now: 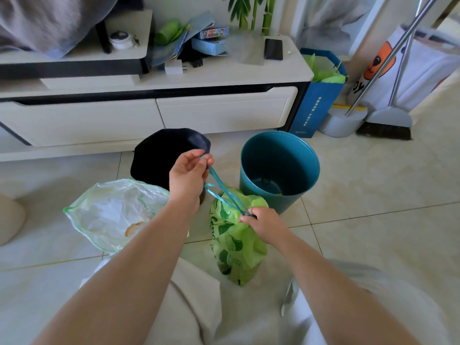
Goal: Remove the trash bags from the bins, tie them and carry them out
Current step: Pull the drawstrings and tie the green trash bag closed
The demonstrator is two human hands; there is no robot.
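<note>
As the left hand pinches the blue drawstring toward 11 o'clock, the right hand pinches its base. Hard tugging could tear the green trash bag.

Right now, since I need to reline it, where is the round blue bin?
In the head view the round blue bin stands on the floor right of centre, beside the black bin and behind the green bag.
</note>
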